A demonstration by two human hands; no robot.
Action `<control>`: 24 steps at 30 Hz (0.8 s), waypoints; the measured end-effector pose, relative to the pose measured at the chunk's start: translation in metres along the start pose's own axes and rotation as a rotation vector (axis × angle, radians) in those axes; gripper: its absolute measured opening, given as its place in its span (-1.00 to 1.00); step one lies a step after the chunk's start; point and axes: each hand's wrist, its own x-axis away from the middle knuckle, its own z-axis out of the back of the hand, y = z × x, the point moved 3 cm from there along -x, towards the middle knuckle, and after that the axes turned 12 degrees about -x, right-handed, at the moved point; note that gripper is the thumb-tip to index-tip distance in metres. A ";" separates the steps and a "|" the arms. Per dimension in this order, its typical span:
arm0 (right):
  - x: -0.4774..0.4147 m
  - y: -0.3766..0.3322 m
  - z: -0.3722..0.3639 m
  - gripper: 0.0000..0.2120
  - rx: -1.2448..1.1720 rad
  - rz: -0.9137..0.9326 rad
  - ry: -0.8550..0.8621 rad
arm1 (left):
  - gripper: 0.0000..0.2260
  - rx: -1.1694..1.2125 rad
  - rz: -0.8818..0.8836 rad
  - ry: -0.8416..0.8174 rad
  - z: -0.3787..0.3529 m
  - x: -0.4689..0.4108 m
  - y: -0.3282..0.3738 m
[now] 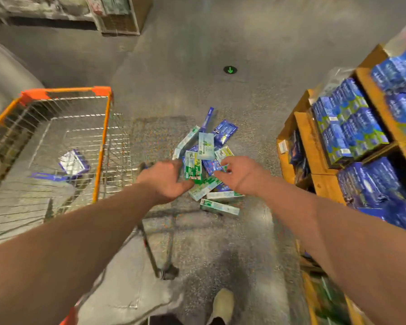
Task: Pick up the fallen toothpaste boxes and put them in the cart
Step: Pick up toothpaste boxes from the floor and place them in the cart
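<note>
Most toothpaste boxes (206, 146) are lying piled on the floor (220, 231), right of the cart (103, 127); two purple boxes (73, 163) are lying inside. A green box (192, 170) is being held by the left grip (167, 181); the right grip (242, 174) is being reached out, loosely curled and empty.

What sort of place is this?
Probably a shop or warehouse store aisle: a wire cart with orange trim, wooden shelves stacked with blue packs, and a green arrow marked on the floor beyond the spilled toothpaste boxes.

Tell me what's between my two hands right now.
A green toothpaste box by the left hand, blue box nearer the right hand, both in the pile; head view.
</note>
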 end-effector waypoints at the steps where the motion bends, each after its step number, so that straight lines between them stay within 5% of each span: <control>1: -0.010 0.011 0.010 -0.52 -0.011 -0.005 -0.001 | -0.40 0.011 0.000 -0.018 -0.002 -0.013 0.008; 13: -0.177 0.126 0.031 -0.47 0.127 -0.007 -0.111 | -0.45 0.002 -0.033 -0.143 -0.074 -0.219 0.065; 24: -0.329 0.294 -0.110 -0.48 0.285 0.002 -0.356 | -0.48 -0.094 -0.209 -0.275 -0.305 -0.361 0.117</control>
